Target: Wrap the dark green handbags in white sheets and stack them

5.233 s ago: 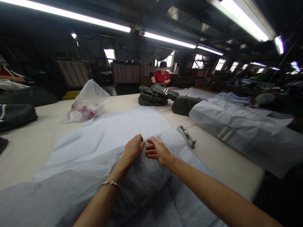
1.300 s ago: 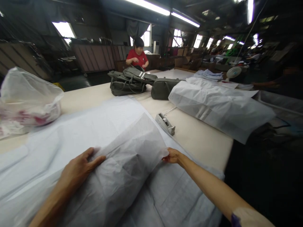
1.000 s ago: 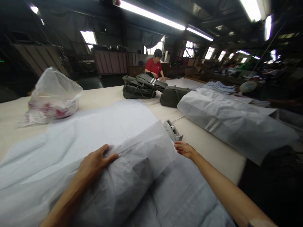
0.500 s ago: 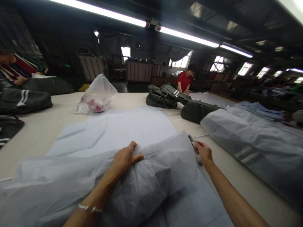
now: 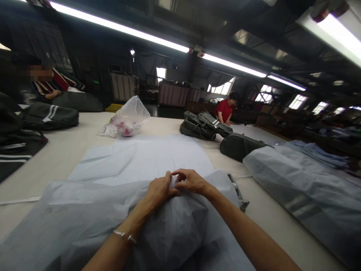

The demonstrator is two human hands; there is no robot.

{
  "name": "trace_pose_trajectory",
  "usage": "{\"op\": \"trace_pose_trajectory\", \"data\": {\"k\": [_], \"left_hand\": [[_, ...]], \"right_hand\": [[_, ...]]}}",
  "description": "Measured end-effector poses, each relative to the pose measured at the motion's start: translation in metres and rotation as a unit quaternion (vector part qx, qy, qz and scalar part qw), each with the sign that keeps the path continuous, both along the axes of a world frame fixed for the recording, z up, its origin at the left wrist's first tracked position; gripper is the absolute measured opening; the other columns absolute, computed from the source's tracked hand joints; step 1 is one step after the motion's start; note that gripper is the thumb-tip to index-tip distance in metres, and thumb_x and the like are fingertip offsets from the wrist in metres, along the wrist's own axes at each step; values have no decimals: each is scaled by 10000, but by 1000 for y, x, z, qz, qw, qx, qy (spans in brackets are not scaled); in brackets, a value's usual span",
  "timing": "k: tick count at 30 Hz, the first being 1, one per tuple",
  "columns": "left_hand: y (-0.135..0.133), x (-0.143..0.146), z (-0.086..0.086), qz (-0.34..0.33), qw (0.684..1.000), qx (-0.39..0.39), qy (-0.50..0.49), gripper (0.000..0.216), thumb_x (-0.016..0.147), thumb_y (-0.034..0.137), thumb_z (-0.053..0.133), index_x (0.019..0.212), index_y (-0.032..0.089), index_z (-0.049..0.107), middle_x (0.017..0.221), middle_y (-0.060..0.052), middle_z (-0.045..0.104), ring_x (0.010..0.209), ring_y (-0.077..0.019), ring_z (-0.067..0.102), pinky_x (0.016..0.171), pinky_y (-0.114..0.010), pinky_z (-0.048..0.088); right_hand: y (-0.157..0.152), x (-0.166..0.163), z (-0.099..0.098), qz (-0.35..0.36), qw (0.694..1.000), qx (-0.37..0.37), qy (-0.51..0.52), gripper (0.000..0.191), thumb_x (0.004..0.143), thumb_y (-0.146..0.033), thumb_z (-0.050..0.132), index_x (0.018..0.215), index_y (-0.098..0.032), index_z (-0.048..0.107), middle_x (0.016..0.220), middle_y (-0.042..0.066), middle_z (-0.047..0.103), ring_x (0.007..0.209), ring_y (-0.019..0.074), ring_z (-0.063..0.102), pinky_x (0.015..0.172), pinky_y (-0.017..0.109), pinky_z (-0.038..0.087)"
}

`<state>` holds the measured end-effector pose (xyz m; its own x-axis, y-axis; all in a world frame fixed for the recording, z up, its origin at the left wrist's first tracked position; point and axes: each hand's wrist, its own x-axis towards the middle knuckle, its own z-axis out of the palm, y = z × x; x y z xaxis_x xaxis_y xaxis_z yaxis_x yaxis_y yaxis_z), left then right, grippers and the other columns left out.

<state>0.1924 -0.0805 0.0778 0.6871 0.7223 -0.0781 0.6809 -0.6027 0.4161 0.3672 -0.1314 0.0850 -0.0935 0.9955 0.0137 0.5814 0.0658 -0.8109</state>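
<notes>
Both hands meet at the middle of a translucent wrapping sheet (image 5: pixel 93 210), which lies over a dark bulky item at the near side of the table (image 5: pixel 160 127). The item shows only as a shadow through the sheet, so its shape and kind are hard to make out; the near end of the bundle is cut off by the lower edge of the view.

The left hand (image 5: pixel 161 190) rests on the sheet with fingers bent and thumb spread toward the right; whether it grips a fold cannot be told. The right hand (image 5: pixel 191 181) arches just beside it, thumb and forefinger curled toward each other over the sheet; whether anything is pinched between them is hidden.

To the right, a tape dispenser (image 5: pixel 241 203) peeks out, partly covered by the sheet. Flat pale sheets (image 5: pixel 158 150) extend beyond the hands. At far left sits a clear plastic bag (image 5: pixel 131 114) whose reddish contents are blurred. Dark green bags (image 5: pixel 197 130) lie at the far side, near a person in a red shirt (image 5: pixel 224 110). Another wrapped bundle (image 5: pixel 299 188), cut off by the view, lies at right.
</notes>
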Motion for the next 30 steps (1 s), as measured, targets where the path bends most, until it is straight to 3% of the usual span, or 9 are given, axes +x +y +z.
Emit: {"op": "trace_pose_trajectory", "data": {"k": [4, 9, 13, 15, 17, 19, 22, 25, 30], "left_hand": [[-5, 2, 3, 20, 999, 31, -9, 535, 761, 480, 672, 1153, 179, 466, 980, -131, 717, 957, -325, 670, 771, -346, 428], [-10, 4, 11, 16, 997, 72, -6, 377, 796, 493, 649, 1014, 207, 534, 1027, -111, 710, 1012, -308, 643, 899, -366, 397], [-3, 5, 7, 6, 998, 69, -10, 352, 839, 534, 576, 974, 208, 562, 949, -111, 724, 944, -304, 659, 868, -364, 412], [1, 4, 3, -4, 997, 73, -23, 321, 831, 497, 597, 970, 209, 572, 927, -98, 730, 928, -289, 663, 930, -372, 391], [3, 3, 1, -7, 997, 72, -38, 264, 815, 427, 626, 969, 217, 581, 915, -70, 736, 923, -261, 665, 1003, -376, 348], [5, 2, 1, -3, 997, 61, -52, 228, 797, 389, 630, 953, 226, 600, 898, -47, 738, 908, -245, 665, 991, -368, 359], [6, 1, 5, 19, 998, 15, -64, 206, 760, 401, 621, 852, 218, 647, 852, -52, 736, 857, -257, 665, 837, -347, 429], [8, 2, 9, 31, 994, -55, -87, 225, 742, 411, 604, 795, 209, 688, 841, -54, 741, 841, -248, 668, 788, -326, 436], [11, 4, 11, 14, 986, -116, -122, 219, 701, 414, 618, 753, 227, 718, 734, 18, 725, 838, -220, 654, 789, -282, 438]], "right_hand": [[-3, 7, -6, -29, 999, 28, 9, 437, 706, -119, 669, 1125, -245, 664, 765, -48, 658, 746, 130, 603, 766, 266, 470], [-10, 7, 0, -50, 997, 58, 8, 413, 718, -112, 672, 1109, -231, 613, 719, -60, 635, 707, 127, 602, 773, 276, 477], [-14, 11, 8, 34, 997, 60, -26, 380, 744, -145, 702, 1102, -249, 627, 888, -23, 684, 836, 148, 640, 820, 279, 495], [-17, 12, 14, 88, 989, 87, -86, 332, 788, -128, 654, 1091, -264, 655, 1012, -6, 693, 899, 153, 646, 859, 285, 490], [-18, 12, 18, 118, 972, 122, -163, 410, 813, -88, 605, 1166, -292, 642, 1073, 1, 694, 907, 158, 652, 877, 298, 479], [-19, 12, 20, 127, 954, 149, -228, 543, 813, -68, 606, 1287, -331, 568, 1119, 9, 691, 941, 170, 656, 892, 313, 462], [-22, 13, 17, 146, 937, 172, -268, 606, 817, -95, 650, 1347, -349, 502, 1233, 22, 656, 1077, 190, 628, 927, 322, 431], [-23, 15, 11, 156, 931, 191, -268, 477, 816, -148, 697, 1251, -313, 587, 1188, 31, 675, 1082, 199, 623, 927, 330, 417], [-17, 14, -1, 111, 942, 234, -215, 306, 847, -224, 696, 1147, -267, 656, 943, 29, 719, 881, 170, 649, 856, 308, 436]]}}
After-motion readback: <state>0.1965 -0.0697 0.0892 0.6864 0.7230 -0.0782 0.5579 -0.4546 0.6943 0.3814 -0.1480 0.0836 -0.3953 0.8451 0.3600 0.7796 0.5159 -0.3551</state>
